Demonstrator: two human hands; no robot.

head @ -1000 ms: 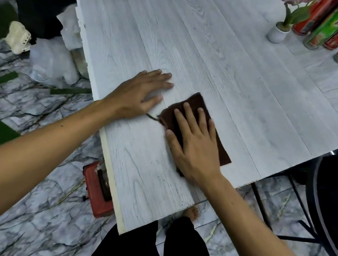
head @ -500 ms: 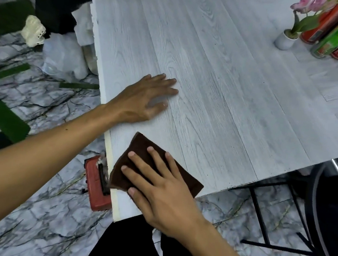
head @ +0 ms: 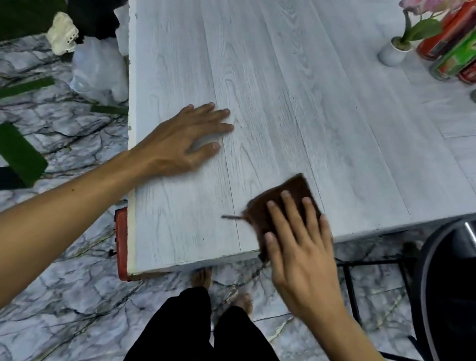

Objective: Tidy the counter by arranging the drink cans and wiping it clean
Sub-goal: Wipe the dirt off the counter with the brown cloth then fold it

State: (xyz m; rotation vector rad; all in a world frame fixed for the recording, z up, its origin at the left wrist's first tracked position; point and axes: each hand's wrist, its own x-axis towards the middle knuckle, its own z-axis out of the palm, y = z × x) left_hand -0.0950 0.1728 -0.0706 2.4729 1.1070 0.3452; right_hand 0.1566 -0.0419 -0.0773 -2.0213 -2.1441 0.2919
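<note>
Brown cloth (head: 284, 205) lay under the flat right hand (head: 297, 244) at the counter (head: 298, 84) edge; left hand (head: 182, 140) rested spread, empty; overlapping, firm strokes would serve best.

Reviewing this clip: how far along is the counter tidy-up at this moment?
Done, by the look of it: the drink cans stand grouped at the far right corner beside a small flower pot. In hand: the right hand presses a brown cloth flat near the counter's near edge, while the left hand lies flat on the surface. Left: how much of the counter is unwiped cannot be told.
</note>
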